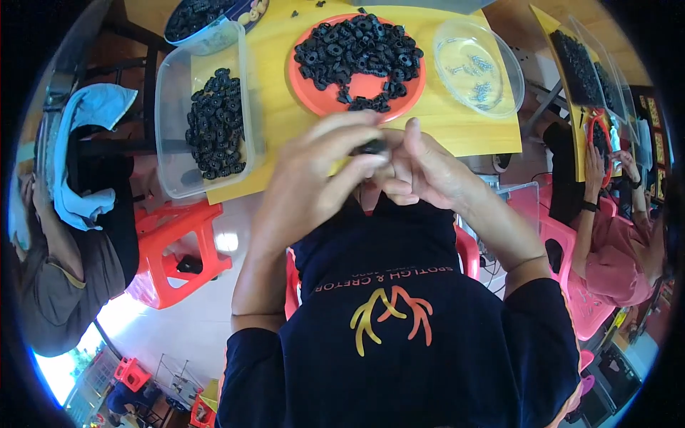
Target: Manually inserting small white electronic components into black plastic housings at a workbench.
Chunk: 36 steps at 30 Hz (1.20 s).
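The left hand and right hand meet, fingertips pinching a small black round plastic part between them. Just beyond the fingers lies an orange round plastic plate of like parts. A loosened pinch could drop the part into the lap below.

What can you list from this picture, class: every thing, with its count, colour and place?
table: one, yellow wood, top centre
plate: one, orange, centre of table, heaped with black rings
rings: many, black, on plate
tub: one, clear, table's left edge, holding black rings
bowl: one, clear, right of plate, holding small metal screws
stool: one, orange, lower left
co-worker: one, pink top, right edge
part: one, black, pinched between both hands
left hand: holds part
right hand: touches part
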### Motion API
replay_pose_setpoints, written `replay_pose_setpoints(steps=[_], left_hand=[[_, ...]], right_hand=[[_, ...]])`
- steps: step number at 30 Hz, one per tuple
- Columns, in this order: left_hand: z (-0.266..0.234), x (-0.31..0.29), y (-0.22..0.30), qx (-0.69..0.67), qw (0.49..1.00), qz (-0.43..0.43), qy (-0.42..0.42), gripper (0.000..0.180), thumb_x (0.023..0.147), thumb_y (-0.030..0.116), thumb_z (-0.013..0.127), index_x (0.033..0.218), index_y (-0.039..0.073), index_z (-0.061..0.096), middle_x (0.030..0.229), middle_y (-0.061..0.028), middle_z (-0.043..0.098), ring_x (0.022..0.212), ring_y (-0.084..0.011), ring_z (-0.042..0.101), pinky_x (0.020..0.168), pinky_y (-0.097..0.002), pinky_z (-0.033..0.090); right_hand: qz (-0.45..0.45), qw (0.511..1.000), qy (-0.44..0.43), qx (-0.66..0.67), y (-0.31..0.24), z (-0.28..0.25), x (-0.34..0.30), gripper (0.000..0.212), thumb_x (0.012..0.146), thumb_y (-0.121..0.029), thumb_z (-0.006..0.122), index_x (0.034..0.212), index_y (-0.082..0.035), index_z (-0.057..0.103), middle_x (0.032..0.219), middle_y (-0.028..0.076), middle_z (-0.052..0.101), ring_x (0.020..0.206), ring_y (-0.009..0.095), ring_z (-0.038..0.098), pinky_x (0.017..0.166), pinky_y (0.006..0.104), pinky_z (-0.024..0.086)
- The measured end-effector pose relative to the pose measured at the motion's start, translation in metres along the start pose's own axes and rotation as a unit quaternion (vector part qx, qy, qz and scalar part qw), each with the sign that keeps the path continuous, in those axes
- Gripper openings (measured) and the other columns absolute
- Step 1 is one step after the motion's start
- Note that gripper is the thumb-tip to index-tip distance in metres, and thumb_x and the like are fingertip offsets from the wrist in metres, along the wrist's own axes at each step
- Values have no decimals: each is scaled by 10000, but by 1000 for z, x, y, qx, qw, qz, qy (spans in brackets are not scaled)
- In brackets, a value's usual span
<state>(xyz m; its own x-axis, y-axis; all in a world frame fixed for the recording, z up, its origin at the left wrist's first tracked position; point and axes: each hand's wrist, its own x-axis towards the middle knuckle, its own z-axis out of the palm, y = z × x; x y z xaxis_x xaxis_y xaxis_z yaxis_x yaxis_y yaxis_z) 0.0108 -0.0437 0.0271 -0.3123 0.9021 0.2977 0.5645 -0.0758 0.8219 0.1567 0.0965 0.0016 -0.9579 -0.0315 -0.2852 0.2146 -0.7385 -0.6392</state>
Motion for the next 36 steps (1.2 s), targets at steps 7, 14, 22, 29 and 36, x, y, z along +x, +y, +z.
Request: replay_pose_setpoints(steps=[7, 14, 22, 29, 36], left_hand=[[-81, -22, -11, 243, 944, -104, 198, 263, 837, 6, 689, 1100, 3, 682, 884, -98, 642, 807, -155, 614, 698, -266, 480], [-94, -29, -31, 328, 903, -43, 274, 357, 829, 6, 707, 1182, 27, 654, 971, -90, 646, 817, -150, 614, 670, -256, 477], [-13, -24, -11, 98, 983, -59, 144, 236, 835, -5, 688, 1069, 17, 668, 969, -116, 644, 750, -194, 632, 617, -289, 502], [31, -30, -44, 37, 993, -82, 71, 219, 886, 41, 651, 1102, 19, 681, 913, -92, 642, 732, -151, 598, 616, -267, 473], [46, -25, -58, 34, 990, -100, 95, 195, 875, 21, 633, 1062, -24, 664, 923, -156, 656, 796, -291, 660, 695, -353, 514]], right_hand=[[-160, 876, 218, -399, -48, -29, 0, 277, 948, -243, 649, 1062, 8, 677, 954, 32, 684, 913, 82, 600, 849, 238, 466], [-221, 704, 193, -646, -52, -59, 35, 164, 862, -149, 664, 976, -37, 698, 896, 127, 682, 823, 264, 659, 746, 352, 515], [-173, 545, 124, -811, -48, -50, 73, 141, 844, -180, 651, 937, -102, 724, 907, 127, 668, 876, 331, 654, 757, 430, 518], [-139, 493, 141, -847, -50, -46, 80, 93, 826, -163, 661, 864, -81, 686, 903, 107, 653, 849, 326, 652, 742, 412, 516], [-195, 504, 129, -832, -48, -48, 80, 138, 831, -200, 667, 916, -95, 692, 904, 128, 666, 817, 338, 670, 688, 440, 536]])
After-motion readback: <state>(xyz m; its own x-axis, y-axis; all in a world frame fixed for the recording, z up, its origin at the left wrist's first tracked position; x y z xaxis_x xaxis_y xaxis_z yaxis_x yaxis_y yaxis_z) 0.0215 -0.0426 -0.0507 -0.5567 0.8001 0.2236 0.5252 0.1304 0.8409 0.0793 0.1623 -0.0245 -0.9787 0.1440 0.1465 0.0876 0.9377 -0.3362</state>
